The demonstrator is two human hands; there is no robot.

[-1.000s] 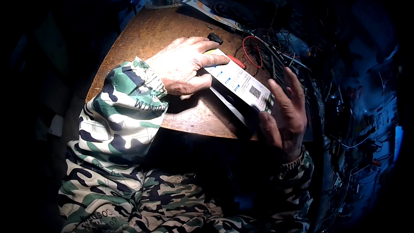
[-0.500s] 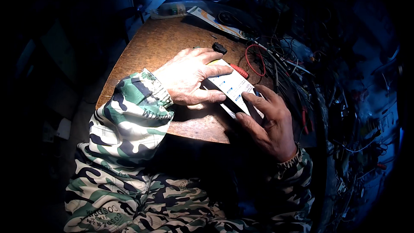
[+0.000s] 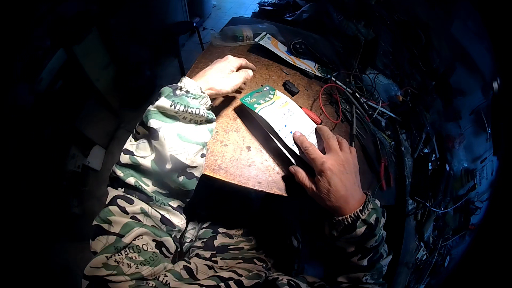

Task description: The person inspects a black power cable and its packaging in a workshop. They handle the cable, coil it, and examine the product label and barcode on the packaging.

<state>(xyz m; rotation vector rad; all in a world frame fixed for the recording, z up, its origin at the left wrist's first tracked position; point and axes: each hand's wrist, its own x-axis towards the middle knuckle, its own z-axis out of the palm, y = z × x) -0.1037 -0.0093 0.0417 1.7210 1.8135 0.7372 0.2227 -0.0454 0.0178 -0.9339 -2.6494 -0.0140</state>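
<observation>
- The left hand [image 3: 226,77] sits above the desk's left side, clear of the card pack, fingers curled in and narrow; I cannot tell whether anything is inside.
- The right hand [image 3: 336,168] grips the near right end of the card pack [image 3: 280,111], thumb along its left edge, fingers over the printed face.
- That pack lies slantwise on the desk: smooth, stiff, white, with a green far end.
- The desk [image 3: 240,152] is scuffed brown wood, its near edge curved.
- Beyond the pack, a small black block [image 3: 290,88], chunky and matt.
- To its right, a textured red handle [image 3: 311,116] and a thin red wire loop [image 3: 320,99].
- Farther off, a clear plastic package [image 3: 226,37], crinkled.
</observation>
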